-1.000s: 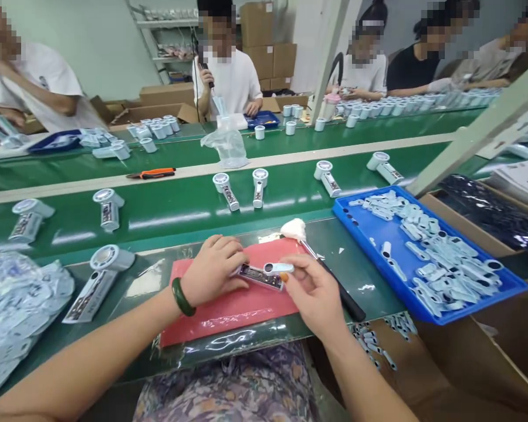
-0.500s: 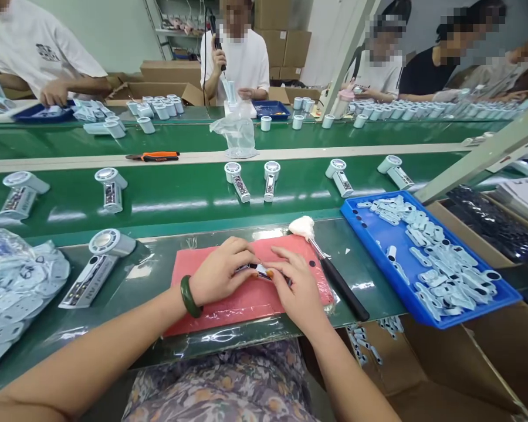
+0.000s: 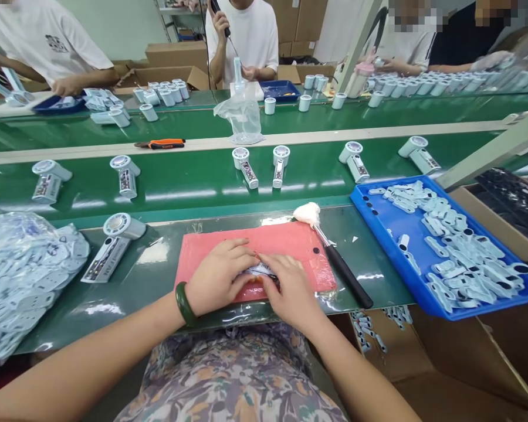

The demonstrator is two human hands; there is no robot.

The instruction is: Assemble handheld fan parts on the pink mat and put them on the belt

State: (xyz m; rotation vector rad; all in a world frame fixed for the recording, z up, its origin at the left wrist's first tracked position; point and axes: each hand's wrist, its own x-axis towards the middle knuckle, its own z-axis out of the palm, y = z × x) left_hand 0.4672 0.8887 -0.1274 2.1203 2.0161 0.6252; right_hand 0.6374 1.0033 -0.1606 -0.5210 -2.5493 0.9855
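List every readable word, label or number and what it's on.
"AN": nearest loose handheld fan; preceding letters blurred.
Other loose handheld fans: lettering too small.
Orange-handled pliers: lettering too small.
Plastic bag at left: dark marking, too blurred.
White shirt at upper left: print unreadable.
Held fan handle: nothing legible.

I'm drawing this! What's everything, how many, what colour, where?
Held piece: one, whitish, between hands
Mat: one, red, under hands
Tool: one, black, mat's right
Near tray: one, blue, right
Parts: many, pale blue, in tray
Parts bag: one, clear, left
Gadgets: seven, pale blue, six on belt, one nearer
Pliers: one, orange, behind gadgets
Cups: many, pale blue, far side
Boxes: several, brown, background, right
Co-workers: at least four, white or black tops, opposite
Bracelet: one, green, left wrist
Left hand, right hand: one each, on piece
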